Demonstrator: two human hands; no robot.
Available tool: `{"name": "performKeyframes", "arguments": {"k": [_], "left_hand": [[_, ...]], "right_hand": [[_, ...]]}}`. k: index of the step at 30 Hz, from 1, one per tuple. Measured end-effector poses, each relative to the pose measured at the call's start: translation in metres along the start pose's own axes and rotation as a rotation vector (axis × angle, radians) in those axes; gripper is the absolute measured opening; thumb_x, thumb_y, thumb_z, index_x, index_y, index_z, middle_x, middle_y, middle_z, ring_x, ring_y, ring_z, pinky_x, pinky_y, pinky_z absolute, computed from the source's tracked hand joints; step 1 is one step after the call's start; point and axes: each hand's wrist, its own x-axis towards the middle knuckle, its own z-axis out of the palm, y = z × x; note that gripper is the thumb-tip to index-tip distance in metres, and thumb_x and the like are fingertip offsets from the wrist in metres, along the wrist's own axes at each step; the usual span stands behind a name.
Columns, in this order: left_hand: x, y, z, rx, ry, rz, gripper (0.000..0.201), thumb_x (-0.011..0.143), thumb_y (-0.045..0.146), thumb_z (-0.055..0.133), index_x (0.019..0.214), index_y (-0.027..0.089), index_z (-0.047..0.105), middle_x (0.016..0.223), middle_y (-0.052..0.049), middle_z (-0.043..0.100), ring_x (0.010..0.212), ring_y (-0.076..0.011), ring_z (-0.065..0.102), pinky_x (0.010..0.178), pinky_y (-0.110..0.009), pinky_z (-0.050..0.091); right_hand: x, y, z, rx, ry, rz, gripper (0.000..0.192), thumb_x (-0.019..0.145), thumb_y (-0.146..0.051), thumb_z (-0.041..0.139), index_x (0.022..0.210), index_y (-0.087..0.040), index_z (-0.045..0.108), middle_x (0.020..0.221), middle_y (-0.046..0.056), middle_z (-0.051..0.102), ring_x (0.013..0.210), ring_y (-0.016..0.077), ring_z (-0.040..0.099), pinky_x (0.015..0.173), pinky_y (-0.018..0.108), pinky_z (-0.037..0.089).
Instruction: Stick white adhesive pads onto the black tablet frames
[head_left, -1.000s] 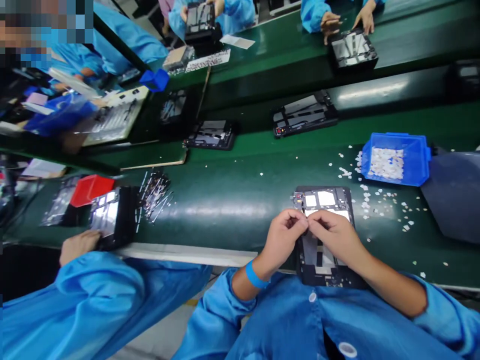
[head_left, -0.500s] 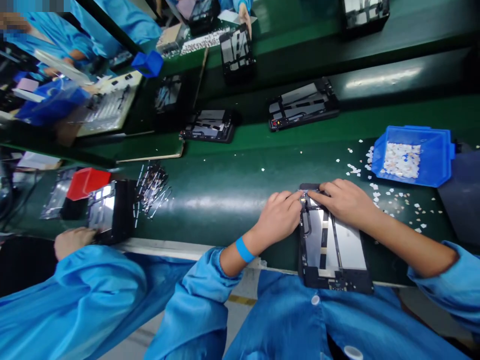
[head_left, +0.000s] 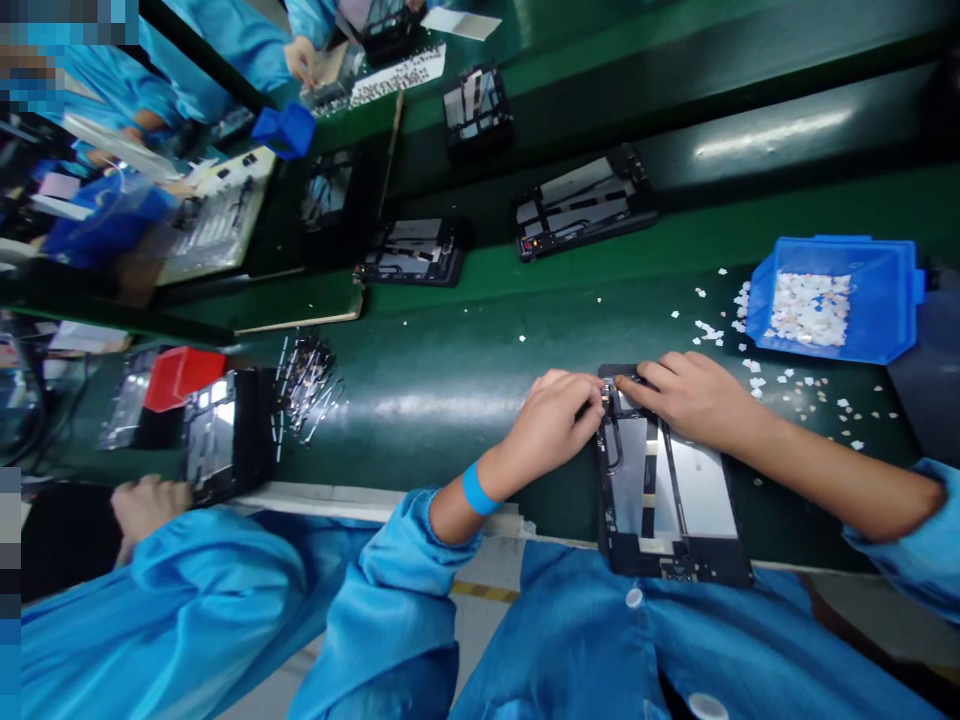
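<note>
Left hand (head_left: 553, 418) and right hand (head_left: 688, 398), grips loosely curled, fingertips pressing the top edge of flat black rectangular tablet frame (head_left: 664, 500) with glossy silver panels, on smooth green tabletop (head_left: 450, 390)

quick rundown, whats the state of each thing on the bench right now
left hand: fingers curled, pressing the far left corner of the frame
right hand: resting flat on the frame's far end
tablet frame: lying flat, inside facing up, near end over the bench edge
blue tray: open, holding white bits
white bits: scattered loose on the green bench
red bin: tilted
</note>
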Motion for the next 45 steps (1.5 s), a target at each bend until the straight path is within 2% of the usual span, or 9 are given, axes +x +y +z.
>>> {"name": "performKeyframes", "arguments": {"k": [4,11,14,19,23,30,39,42,45], "left_hand": [[0.01,-0.003,-0.008,-0.141,0.015,-0.093,0.012,0.102,0.022,0.056,0.092,0.021,0.063,0.097,-0.004,0.073,0.098,-0.0207,0.066,0.093,-0.037,0.048],[-0.001,-0.014,-0.026,-0.119,-0.008,-0.11,0.01,0.102,0.021,0.056,0.094,0.022,0.062,0.114,-0.005,0.077,0.107,-0.0218,0.069,0.098,-0.04,0.049],[-0.013,-0.013,-0.019,-0.124,0.01,-0.144,0.01,0.101,0.021,0.055,0.094,0.022,0.061,0.116,-0.006,0.077,0.109,-0.0227,0.07,0.1,-0.042,0.05],[-0.028,-0.005,0.009,-0.234,0.054,-0.113,0.013,0.099,0.014,0.054,0.091,0.023,0.058,0.119,-0.008,0.076,0.13,-0.0247,0.066,0.107,-0.045,0.051],[-0.032,-0.003,0.024,-0.221,0.131,-0.109,0.011,0.097,0.013,0.055,0.094,0.022,0.06,0.134,-0.013,0.071,0.142,-0.0266,0.058,0.113,-0.047,0.049],[-0.033,-0.004,0.035,-0.169,0.122,-0.09,0.013,0.1,0.019,0.054,0.098,0.021,0.066,0.143,-0.011,0.068,0.132,-0.0278,0.062,0.113,-0.05,0.048],[-0.03,-0.004,0.03,-0.147,0.111,-0.07,0.018,0.103,0.022,0.05,0.101,0.02,0.068,0.14,-0.009,0.071,0.122,-0.028,0.064,0.105,-0.046,0.049],[-0.03,-0.004,0.019,-0.136,0.099,-0.071,0.018,0.102,0.021,0.05,0.1,0.021,0.068,0.135,-0.007,0.073,0.119,-0.0273,0.064,0.103,-0.045,0.049],[-0.028,-0.004,0.013,-0.039,0.1,-0.027,0.018,0.102,0.021,0.051,0.104,0.021,0.07,0.144,-0.008,0.068,0.126,-0.0292,0.06,0.107,-0.047,0.047]], "right_hand": [[0.0,-0.001,-0.001,0.007,-0.005,0.009,0.035,0.101,-0.015,0.053,0.131,-0.02,0.071,0.101,0.01,0.069,0.086,0.0241,0.047,0.071,0.039,0.027],[-0.003,-0.001,0.001,0.003,-0.011,0.004,0.041,0.1,-0.013,0.051,0.136,-0.019,0.068,0.108,0.012,0.071,0.088,0.0253,0.05,0.072,0.04,0.03],[-0.006,0.001,0.004,0.035,0.002,0.008,0.045,0.098,-0.013,0.052,0.141,-0.02,0.066,0.113,0.013,0.072,0.089,0.0251,0.053,0.072,0.038,0.032],[-0.011,0.003,0.006,0.016,-0.012,-0.018,0.052,0.097,-0.015,0.052,0.147,-0.025,0.062,0.113,0.012,0.072,0.085,0.0244,0.054,0.072,0.037,0.034],[-0.012,0.005,0.006,-0.002,-0.042,-0.015,0.054,0.098,-0.015,0.05,0.149,-0.028,0.062,0.112,0.012,0.072,0.082,0.0245,0.054,0.069,0.036,0.034],[-0.012,0.011,0.006,-0.047,-0.11,-0.05,0.055,0.098,-0.016,0.046,0.15,-0.029,0.062,0.114,0.013,0.071,0.083,0.0259,0.056,0.07,0.038,0.04],[-0.007,0.013,-0.002,-0.109,-0.158,-0.113,0.057,0.098,-0.015,0.052,0.153,-0.027,0.059,0.117,0.014,0.071,0.083,0.0261,0.055,0.069,0.038,0.039],[-0.009,0.013,0.0,-0.092,-0.129,-0.087,0.052,0.099,-0.015,0.054,0.15,-0.022,0.061,0.119,0.014,0.071,0.086,0.0254,0.057,0.072,0.037,0.04],[-0.013,0.013,0.004,-0.043,-0.065,-0.056,0.046,0.1,-0.016,0.054,0.146,-0.019,0.063,0.121,0.014,0.072,0.09,0.0248,0.058,0.075,0.037,0.041]]}}
